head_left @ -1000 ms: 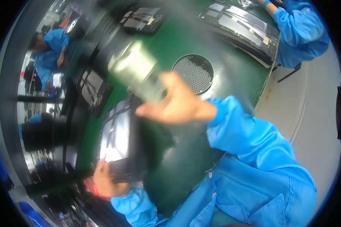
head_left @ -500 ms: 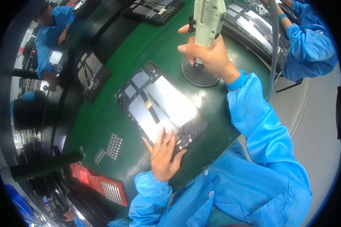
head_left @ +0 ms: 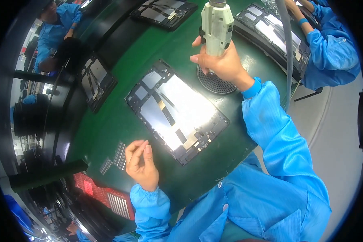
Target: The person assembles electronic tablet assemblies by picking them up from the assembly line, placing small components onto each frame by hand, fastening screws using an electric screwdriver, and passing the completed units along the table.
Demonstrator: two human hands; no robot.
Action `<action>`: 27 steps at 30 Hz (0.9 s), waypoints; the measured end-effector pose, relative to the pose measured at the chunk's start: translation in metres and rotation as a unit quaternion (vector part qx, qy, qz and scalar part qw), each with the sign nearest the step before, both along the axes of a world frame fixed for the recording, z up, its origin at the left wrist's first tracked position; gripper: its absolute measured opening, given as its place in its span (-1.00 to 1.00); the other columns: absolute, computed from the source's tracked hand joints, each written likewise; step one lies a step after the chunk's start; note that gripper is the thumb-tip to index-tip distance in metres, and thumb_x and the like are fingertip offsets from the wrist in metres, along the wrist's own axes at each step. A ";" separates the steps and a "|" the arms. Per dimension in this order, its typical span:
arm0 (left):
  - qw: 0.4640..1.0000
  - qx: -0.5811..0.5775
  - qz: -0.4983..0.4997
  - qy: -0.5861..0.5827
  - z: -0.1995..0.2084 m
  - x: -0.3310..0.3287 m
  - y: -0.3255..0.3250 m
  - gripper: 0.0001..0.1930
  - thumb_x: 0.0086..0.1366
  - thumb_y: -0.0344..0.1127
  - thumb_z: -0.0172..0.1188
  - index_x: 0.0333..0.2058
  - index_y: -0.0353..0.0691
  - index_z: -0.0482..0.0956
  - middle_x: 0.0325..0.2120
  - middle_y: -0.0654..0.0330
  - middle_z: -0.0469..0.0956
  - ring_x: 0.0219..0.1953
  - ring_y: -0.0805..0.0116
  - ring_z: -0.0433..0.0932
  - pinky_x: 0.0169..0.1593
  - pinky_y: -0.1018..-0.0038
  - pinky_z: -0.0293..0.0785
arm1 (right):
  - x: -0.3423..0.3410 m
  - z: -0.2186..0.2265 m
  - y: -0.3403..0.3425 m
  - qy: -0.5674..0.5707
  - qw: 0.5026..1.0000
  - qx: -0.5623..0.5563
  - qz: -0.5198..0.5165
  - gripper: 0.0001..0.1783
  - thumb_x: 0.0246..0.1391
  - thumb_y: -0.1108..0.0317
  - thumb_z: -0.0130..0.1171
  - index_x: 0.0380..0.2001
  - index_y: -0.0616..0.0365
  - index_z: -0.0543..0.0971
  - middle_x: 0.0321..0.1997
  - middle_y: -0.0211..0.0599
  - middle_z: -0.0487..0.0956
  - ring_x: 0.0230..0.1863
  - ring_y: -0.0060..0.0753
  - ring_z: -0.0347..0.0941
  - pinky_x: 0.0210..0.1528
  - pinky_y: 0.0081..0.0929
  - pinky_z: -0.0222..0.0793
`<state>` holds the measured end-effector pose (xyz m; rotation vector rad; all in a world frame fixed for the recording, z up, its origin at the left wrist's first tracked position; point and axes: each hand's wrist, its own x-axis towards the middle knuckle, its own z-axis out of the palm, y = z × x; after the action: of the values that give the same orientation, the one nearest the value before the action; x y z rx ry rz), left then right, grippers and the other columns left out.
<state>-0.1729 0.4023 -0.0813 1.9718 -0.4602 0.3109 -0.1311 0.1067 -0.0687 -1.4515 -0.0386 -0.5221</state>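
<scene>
My right hand (head_left: 226, 64) is wrapped round a pale green electric screwdriver (head_left: 217, 30), held upright. Its lower end is over a round grey perforated disc (head_left: 218, 84) on the bench, partly hidden by my hand. In front of me lies an opened tablet housing (head_left: 189, 101), slanted, its silvery inside, dark ribbon cables and circuit parts facing up. My left hand (head_left: 142, 165) is off the housing's lower left side, fingers curled and thumb against the index finger; anything pinched there is too small to make out. Close by is a sheet of small dark pads (head_left: 119, 155), partly behind the fingers.
More opened tablets lie on the green bench (head_left: 109, 133): one at left (head_left: 96, 82), one at the far edge (head_left: 163, 12), and a stack at right (head_left: 270, 36). A red tray (head_left: 103, 193) sits lower left. A grey cable (head_left: 287, 52) hangs at right. Co-workers in blue are nearby.
My left hand has left the tablet housing and moved left toward the sheet of pads, fingers curling. The housing has shifted slightly right. The screwdriver has come down a little.
</scene>
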 end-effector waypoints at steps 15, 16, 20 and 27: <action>0.915 -0.169 -0.044 0.363 0.001 -0.027 0.000 -0.90 0.14 -0.50 0.18 -0.36 -0.40 0.49 -0.51 0.14 0.55 -0.50 0.43 0.56 -0.53 0.66 0.45 | -0.006 0.008 0.008 -0.064 0.996 -0.067 0.005 -0.59 -0.07 0.54 0.13 -0.09 0.38 0.36 -0.68 -0.41 0.35 -0.68 -0.58 0.27 -0.65 -0.62 0.18; 0.914 -0.174 -0.038 0.364 -0.001 -0.025 -0.002 -0.90 0.14 -0.50 0.18 -0.36 -0.40 0.49 -0.51 0.14 0.55 -0.50 0.43 0.56 -0.53 0.66 0.45 | -0.006 0.010 0.012 -0.062 0.996 -0.068 0.011 -0.59 -0.07 0.54 0.13 -0.09 0.38 0.36 -0.68 -0.41 0.35 -0.68 -0.58 0.27 -0.65 -0.62 0.18; 0.931 -0.133 -0.022 0.338 -0.008 -0.015 -0.005 -0.90 0.11 -0.48 0.23 -0.41 -0.39 0.52 -0.51 0.24 0.50 -0.50 0.57 0.49 -0.58 0.72 0.35 | -0.011 0.013 0.020 -0.055 0.998 -0.039 0.018 -0.58 -0.07 0.55 0.11 -0.07 0.39 0.34 -0.67 -0.42 0.31 -0.68 -0.57 0.25 -0.61 -0.57 0.20; 0.938 -0.110 -0.008 0.330 -0.009 -0.013 -0.007 -0.90 0.08 -0.51 0.23 -0.42 -0.39 0.51 -0.49 0.23 0.51 -0.49 0.55 0.49 -0.51 0.66 0.39 | -0.024 0.026 0.034 -0.072 0.996 -0.037 0.025 -0.55 -0.03 0.54 0.06 -0.02 0.38 0.28 -0.69 -0.44 0.25 -0.68 -0.57 0.21 -0.61 -0.56 0.17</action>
<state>-0.1855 0.3950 -0.0905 1.7207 -0.0012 -0.3017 -0.1547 0.1407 -0.0425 -1.4792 -0.2088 -0.5884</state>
